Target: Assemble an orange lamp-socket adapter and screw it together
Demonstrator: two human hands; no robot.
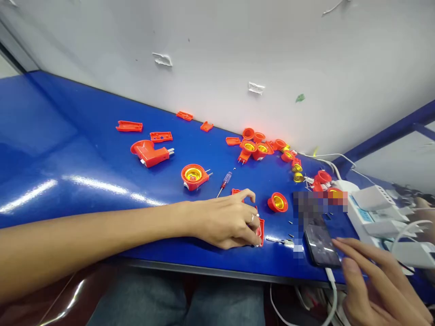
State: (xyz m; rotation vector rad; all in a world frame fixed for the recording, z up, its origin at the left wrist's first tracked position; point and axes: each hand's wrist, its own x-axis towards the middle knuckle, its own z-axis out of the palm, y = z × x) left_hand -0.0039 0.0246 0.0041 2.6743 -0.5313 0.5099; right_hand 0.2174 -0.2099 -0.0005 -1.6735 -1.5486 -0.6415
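Observation:
My left hand point(226, 222) reaches across the blue bench top and grips a red plastic housing piece point(260, 231) at the front edge, mostly hidden by my fingers. A small screwdriver with a red handle point(224, 180) lies beyond my left hand. An assembled red lamp holder with a brass socket and metal prongs point(194, 176) stands to its left. My right hand point(374, 280) hovers at the lower right, fingers apart, its fingertips at the edge of a black smartphone point(321, 244). That hand holds nothing.
Several red plastic parts and brass-lined sockets point(258, 149) lie along the wall. A red angled plug body point(148, 153) sits at left. Small metal pins point(290, 235) lie near the phone. A white power strip point(370, 217) with chargers and cables stands at right, and part of that area is pixelated.

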